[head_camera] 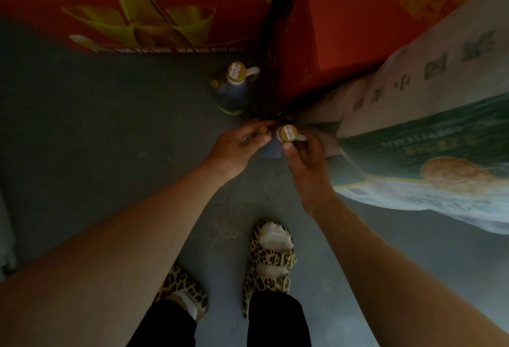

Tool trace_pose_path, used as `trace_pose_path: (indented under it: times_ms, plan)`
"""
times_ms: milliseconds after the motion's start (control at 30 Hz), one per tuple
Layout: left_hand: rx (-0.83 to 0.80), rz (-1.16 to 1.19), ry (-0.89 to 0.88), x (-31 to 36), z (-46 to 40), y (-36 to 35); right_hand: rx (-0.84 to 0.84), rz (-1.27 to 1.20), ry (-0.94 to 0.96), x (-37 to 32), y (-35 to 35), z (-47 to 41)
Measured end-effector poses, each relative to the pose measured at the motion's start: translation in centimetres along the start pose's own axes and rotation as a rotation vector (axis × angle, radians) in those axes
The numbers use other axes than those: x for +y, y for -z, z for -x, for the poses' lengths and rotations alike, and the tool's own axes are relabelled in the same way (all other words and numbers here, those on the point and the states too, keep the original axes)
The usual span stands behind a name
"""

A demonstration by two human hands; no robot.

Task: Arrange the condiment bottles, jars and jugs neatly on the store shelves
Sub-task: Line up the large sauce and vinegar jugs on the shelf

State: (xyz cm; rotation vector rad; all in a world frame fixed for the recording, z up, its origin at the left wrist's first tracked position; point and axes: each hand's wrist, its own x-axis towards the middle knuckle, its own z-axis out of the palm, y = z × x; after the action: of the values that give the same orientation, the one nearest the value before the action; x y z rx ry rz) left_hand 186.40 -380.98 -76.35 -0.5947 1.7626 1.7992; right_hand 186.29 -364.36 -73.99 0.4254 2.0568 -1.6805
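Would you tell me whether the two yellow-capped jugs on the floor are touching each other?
Apart. The head view shows the far jug standing by the red carton, with bare grey floor between it and the near jug under both hands.

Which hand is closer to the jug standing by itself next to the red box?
Left. The left hand is just below that jug, not touching; the right hand is farther right, at another jug's handle.

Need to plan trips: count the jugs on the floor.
2. One jug stands by the red box; the nearer jug sits between both hands. More may be hidden.
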Motion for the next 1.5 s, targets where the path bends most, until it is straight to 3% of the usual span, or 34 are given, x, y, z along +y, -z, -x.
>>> trace_pose_path:
  times_ms: [167,333,600,833,1000,1167,1333,1500]
  plan:
    - [0.055,-0.161,0.027,1.7,1.4,1.2,0.044,0.045,-0.132,-0.6,-1.4,0.7]
    - [0.088,-0.136,0.132,3.0,6.0,3.8,0.016,0.139,-0.269,-3.4,-3.2,3.6]
    - [0.165,-0.203,0.146,12.1,17.4,8.6,-0.179,0.173,-0.329,-15.8,-6.8,9.8]
    - [0.416,-0.001,0.114,22.6,29.2,14.8,-0.301,0.181,-0.196,-31.1,-12.1,15.9]
    - [0.591,0.089,-0.008,32.3,36.7,21.3,-0.547,-0.041,-0.048,-41.4,-16.3,20.4]
    - [0.757,0.139,-0.224,44.4,45.6,28.2,-0.775,0.046,0.132,-52.8,-20.3,25.0]
    - [0.917,0.116,-0.42,56.0,54.9,33.5,-0.779,0.055,0.392,-65.1,-24.6,29.8]
    - [1.007,0.149,-0.516,63.2,62.2,37.4,-0.86,0.007,0.574,-75.2,-28.6,33.2]
